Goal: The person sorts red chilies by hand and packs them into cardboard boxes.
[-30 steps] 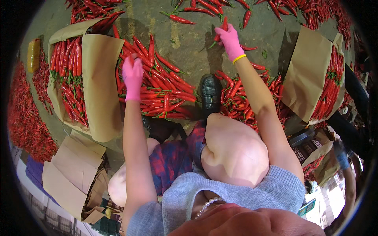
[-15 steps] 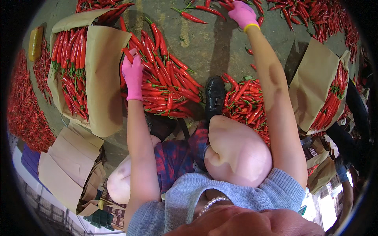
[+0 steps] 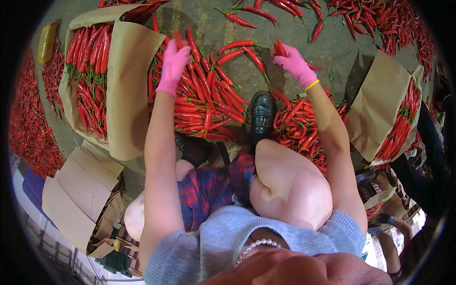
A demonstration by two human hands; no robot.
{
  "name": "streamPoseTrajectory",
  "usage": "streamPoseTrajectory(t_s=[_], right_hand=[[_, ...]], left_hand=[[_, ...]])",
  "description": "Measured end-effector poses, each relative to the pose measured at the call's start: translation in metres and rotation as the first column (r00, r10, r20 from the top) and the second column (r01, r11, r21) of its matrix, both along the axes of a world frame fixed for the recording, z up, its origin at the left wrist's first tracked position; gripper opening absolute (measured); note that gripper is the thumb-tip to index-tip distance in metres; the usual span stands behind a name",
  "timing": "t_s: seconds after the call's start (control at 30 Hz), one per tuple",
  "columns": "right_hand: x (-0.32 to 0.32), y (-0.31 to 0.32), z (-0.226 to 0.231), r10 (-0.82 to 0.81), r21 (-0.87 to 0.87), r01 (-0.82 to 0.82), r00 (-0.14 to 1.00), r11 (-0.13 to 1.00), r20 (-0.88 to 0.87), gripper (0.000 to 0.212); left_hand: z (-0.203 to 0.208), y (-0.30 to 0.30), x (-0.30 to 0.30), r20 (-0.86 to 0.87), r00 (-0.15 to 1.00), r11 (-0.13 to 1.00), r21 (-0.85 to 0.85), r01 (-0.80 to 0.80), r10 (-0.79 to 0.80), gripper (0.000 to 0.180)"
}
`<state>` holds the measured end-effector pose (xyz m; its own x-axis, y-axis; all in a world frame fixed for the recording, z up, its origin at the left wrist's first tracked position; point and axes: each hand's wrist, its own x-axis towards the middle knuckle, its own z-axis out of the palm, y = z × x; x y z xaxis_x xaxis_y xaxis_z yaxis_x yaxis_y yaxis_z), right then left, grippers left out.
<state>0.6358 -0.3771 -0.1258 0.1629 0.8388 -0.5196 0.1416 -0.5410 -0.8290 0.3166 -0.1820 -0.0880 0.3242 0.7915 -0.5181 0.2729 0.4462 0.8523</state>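
Note:
My left hand point(image 3: 174, 69), in a pink glove, is closed on a red chili pepper point(image 3: 178, 41) that is blurred by motion. It is above the upper left part of a pile of long red chilies point(image 3: 192, 116). Across from it, my right hand point(image 3: 296, 66), in a pink glove with a yellow cuff, grips another red chili point(image 3: 280, 48) between fingers and thumb. Between the hands a few loose chilies point(image 3: 256, 63) lie on the floor. A second pile point(image 3: 297, 126) of shorter, curled chilies lies below the right hand, beside my black shoe point(image 3: 262, 116).
At left stands a paper-lined box point(image 3: 130, 90) packed with chilies in layers; another paper-lined box point(image 3: 380, 107) is at right. Stacked brown paper sheets point(image 3: 83, 190) lie lower left. Large chili heaps point(image 3: 28, 123) spread along the left and far right. Another person's arm point(image 3: 390, 247) shows lower right.
My right hand has come nearer from the far side with a chili. My left hand has moved up and right over its pile. Loose chilies now lie on the floor between the hands.

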Motion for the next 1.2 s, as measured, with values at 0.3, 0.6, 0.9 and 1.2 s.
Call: streamPoseTrajectory(t_s=[0.3, 0.6, 0.9, 1.2], right_hand=[[-0.069, 0.115, 0.020, 0.527, -0.192, -0.588, 0.474, 0.785, 0.705, 0.033], [-0.020, 0.081, 0.008, 0.370, -0.223, -0.319, 0.540, 0.921, 0.756, 0.032], [-0.046, 0.065, 0.053, 0.482, -0.188, -0.479, 0.622, 0.857, 0.617, 0.029], [-0.149, 0.002, 0.014, 0.586, -0.245, -0.658, 0.365, 0.712, 0.723, 0.030]], left_hand=[[-0.026, 0.010, 0.046, -0.872, 0.454, 0.788, 0.146, 0.598, -0.183, 0.050], [-0.026, 0.009, 0.033, 0.044, 0.887, 0.880, 0.111, -0.463, 0.461, 0.024], [-0.008, 0.000, -0.033, 0.206, 0.926, 0.947, -0.114, -0.300, 0.318, 0.035], [0.026, -0.050, -0.055, 0.368, 0.828, 0.907, -0.173, -0.384, 0.422, 0.041]])
